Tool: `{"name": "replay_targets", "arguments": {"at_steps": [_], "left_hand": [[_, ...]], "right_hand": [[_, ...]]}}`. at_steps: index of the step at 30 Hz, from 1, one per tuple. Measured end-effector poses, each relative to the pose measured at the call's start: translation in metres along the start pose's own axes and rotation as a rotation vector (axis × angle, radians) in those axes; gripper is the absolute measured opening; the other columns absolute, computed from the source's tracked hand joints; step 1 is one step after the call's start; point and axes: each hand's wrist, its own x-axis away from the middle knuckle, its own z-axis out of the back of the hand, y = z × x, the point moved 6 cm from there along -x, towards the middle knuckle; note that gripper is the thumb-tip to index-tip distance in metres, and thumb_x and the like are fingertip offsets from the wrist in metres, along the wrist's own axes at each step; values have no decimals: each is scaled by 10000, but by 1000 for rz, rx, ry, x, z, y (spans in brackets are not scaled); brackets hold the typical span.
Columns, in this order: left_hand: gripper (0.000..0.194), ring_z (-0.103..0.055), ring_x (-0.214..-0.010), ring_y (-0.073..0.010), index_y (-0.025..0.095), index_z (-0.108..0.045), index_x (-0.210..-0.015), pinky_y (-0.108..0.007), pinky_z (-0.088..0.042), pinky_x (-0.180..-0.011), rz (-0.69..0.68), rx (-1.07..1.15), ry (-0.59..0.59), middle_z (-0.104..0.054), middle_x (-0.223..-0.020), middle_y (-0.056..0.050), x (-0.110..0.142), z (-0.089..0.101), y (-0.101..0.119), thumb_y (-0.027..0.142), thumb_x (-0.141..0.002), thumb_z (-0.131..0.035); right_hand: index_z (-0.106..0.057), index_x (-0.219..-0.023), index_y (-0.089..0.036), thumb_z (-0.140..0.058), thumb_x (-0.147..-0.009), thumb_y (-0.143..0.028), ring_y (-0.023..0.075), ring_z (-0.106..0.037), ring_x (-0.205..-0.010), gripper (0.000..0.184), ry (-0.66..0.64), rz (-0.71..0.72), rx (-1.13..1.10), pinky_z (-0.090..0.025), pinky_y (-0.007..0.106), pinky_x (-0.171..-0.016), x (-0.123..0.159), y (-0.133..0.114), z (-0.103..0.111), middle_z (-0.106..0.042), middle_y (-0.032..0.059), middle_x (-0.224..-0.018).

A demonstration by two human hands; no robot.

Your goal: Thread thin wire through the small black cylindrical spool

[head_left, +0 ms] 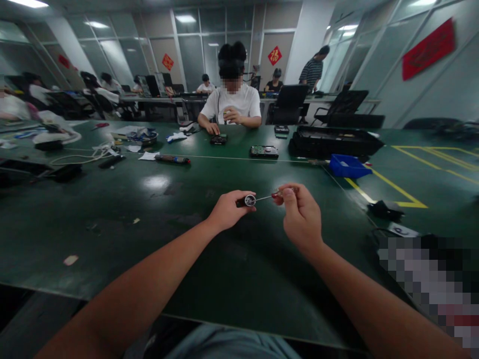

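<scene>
Over the dark green table (187, 259), my left hand (228, 210) is closed round a small black and silver round part (248, 201). My right hand (301, 214) is closed on the handle of a thin screwdriver (270, 196). The screwdriver's metal shaft points left and its tip meets the round part. Both hands hover just above the table surface, a short way apart.
A person in a white shirt (232, 102) sits across the table with a small device (218, 140). A hard drive (264, 151), a blue tray (348, 166), a black case (335, 140), cables (82, 157) and yellow floor-tape lines (389, 187) lie further out. Other people sit at desks behind.
</scene>
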Motion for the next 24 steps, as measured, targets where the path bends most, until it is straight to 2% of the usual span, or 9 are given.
{"name": "replay_targets", "arguments": {"at_steps": [3,13,18,21,24], "left_hand": [[405,-679,-974,-205,244,-724,-1181,-332,-519,-857,6,-11,8,-745,-1090,-35,0,1,1,246,-786,-816],[411,-675,-981,-204,249,-721,-1180,-333,-516,-863,-23,-8,4,-739,-1084,-32,0,0,0,254,-782,-822],[400,-675,-1005,-209,246,-723,-1173,-341,-517,-876,-26,-6,-3,-736,-1116,-40,0,0,-2,245,-784,-819],[397,-675,-1007,-214,246,-723,-1172,-349,-521,-879,-27,-12,5,-738,-1108,-42,0,0,-1,243,-786,-816],[401,-676,-1013,-214,247,-721,-1176,-357,-525,-893,-29,-9,11,-737,-1113,-43,0,1,0,236,-786,-813]], "right_hand": [[-602,-1029,-220,-449,-1030,-363,178,-682,-741,210,42,14,19,-527,343,-699,0,0,2,-708,25,-836],[-605,-1048,-210,-471,-1013,-342,196,-717,-781,191,-61,83,153,-516,338,-714,-1,-3,-4,-737,41,-855],[-608,-800,-217,-659,-906,-440,171,-652,-612,252,-53,143,287,-475,304,-600,-3,-7,-1,-695,13,-708],[-625,-959,-202,-590,-949,-364,176,-681,-671,167,-96,169,252,-490,297,-609,-1,-6,-4,-720,36,-796],[-598,-1130,-196,-508,-975,-283,188,-708,-761,199,-170,201,195,-519,308,-660,2,-7,-8,-732,56,-894]]}}
